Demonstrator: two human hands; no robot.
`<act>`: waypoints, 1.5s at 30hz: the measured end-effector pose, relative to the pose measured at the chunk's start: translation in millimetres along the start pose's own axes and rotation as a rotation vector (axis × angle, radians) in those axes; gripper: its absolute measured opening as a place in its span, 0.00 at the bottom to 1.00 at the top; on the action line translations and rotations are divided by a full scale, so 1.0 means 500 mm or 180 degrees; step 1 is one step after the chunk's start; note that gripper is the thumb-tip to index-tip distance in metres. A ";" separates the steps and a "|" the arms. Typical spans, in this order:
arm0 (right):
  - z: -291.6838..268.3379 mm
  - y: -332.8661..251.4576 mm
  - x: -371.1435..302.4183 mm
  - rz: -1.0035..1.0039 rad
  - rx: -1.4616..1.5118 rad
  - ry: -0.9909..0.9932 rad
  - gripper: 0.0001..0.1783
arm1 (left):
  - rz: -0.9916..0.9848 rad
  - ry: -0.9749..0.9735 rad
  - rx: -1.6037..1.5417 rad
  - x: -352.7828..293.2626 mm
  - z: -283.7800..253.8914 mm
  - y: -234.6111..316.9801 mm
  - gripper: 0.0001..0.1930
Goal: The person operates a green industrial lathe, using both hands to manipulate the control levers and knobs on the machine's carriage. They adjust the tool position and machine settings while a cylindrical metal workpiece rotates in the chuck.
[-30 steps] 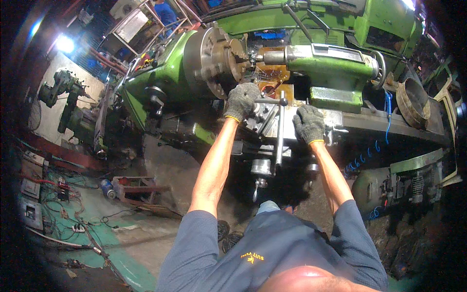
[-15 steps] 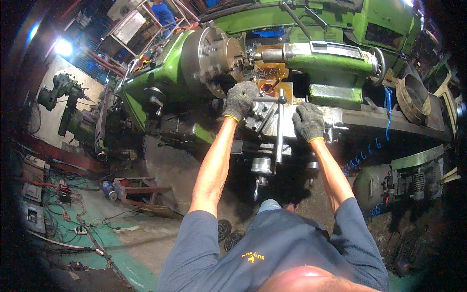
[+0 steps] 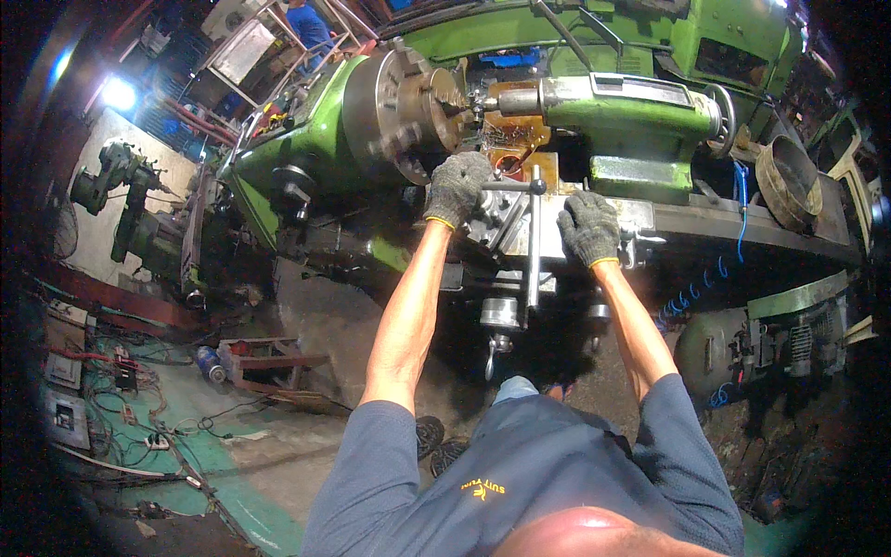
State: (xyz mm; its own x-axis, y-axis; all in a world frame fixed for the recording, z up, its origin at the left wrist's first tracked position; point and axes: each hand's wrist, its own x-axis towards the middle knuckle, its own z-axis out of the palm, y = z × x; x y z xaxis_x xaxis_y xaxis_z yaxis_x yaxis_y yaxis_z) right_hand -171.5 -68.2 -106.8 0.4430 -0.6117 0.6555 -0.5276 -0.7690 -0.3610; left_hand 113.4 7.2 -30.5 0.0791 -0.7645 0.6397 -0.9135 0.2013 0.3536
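A green lathe lies in front of me, its big round chuck [image 3: 390,113] smeared by motion and gripping a round metal workpiece [image 3: 444,107]. The tailstock [image 3: 631,116] points at it from the right. My left hand [image 3: 458,189], in a grey knit glove, is closed over the left end of a ball-ended lever [image 3: 509,187] near the tool post; its fingertips are hidden. Also gloved, my right hand [image 3: 590,227] lies on the carriage [image 3: 636,215] with its fingers extended forward, beside a small crank handle [image 3: 648,239]. A long steel bar [image 3: 534,246] stands between the hands.
Below the carriage hangs a handwheel with a crank [image 3: 499,316]. Metal chips [image 3: 506,136] lie behind the tool post. On the right are a round metal pan [image 3: 789,186] and a coiled blue hose [image 3: 740,209]. Cables [image 3: 158,418] cover the left floor. A person in blue [image 3: 308,30] is at the back.
The chuck's jaws have turned to another angle. Both hands stay in nearly the same places, and the whole view has shifted very slightly.
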 end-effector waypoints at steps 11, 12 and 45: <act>0.001 0.004 -0.004 0.0096 -0.0124 -0.0156 0.15 | 0.0022 0.0040 -0.0006 -0.004 0.014 -0.016 0.16; 0.000 0.003 -0.004 0.0099 -0.0113 -0.0163 0.15 | 0.0061 -0.0050 0.0103 -0.005 0.011 -0.017 0.12; 0.001 0.005 0.000 0.0246 -0.0100 -0.0506 0.16 | -0.0102 0.0056 -0.0176 -0.004 0.010 -0.015 0.17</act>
State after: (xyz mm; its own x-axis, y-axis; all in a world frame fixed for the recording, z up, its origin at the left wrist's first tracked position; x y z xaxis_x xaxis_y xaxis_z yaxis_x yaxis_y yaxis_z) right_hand -172.3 -70.2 -108.2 0.5080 -0.6922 0.5126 -0.5857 -0.7140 -0.3837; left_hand 117.9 4.4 -37.8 0.1155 -0.7603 0.6392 -0.8870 0.2107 0.4110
